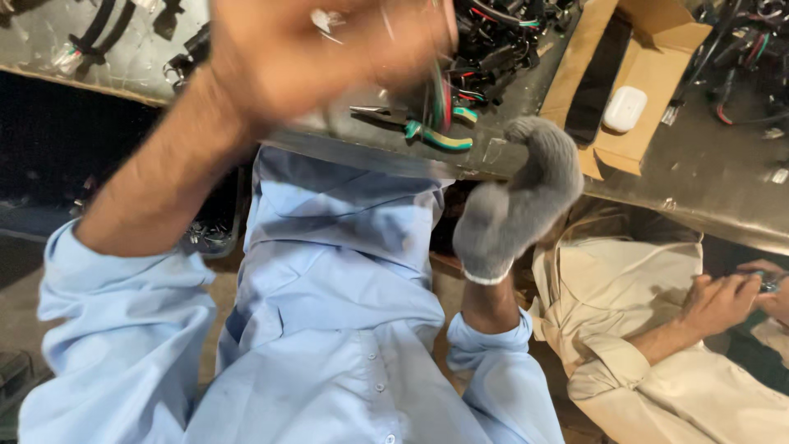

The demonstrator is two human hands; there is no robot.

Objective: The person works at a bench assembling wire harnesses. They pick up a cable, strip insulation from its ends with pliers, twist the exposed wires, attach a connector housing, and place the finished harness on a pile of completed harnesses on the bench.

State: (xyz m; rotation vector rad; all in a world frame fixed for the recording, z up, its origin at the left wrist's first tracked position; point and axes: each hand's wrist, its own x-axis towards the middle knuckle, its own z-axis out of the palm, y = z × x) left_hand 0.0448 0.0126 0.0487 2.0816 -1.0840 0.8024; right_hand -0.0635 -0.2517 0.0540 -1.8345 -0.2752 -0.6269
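The view looks down at a person in a light blue shirt (329, 329) by a dark counter (707, 173). The left hand (320, 49) is bare, raised close to the camera and very blurry. It seems to be closed around some thin wires (440, 99) that hang down from it, red and green ones among them, but the blur hides how the fingers sit, so I cannot tell for sure. The right hand (518, 201) wears a gray glove and is curled into a loose fist at the counter's edge. I cannot tell if anything is inside it. Just beside the wires, on the counter, lie pliers (419, 127) with green and yellow handles. Behind them is a pile of black plugs and wires (501, 41). To the right sits an open brown box (649, 74), and a small white case (625, 108) rests on its flap. More wires (740, 49) lie in the far right corner. Another person in a tan shirt (625, 312) sits on the right, low down beside the counter, and their hands (731, 300) are close together around something small and dark.
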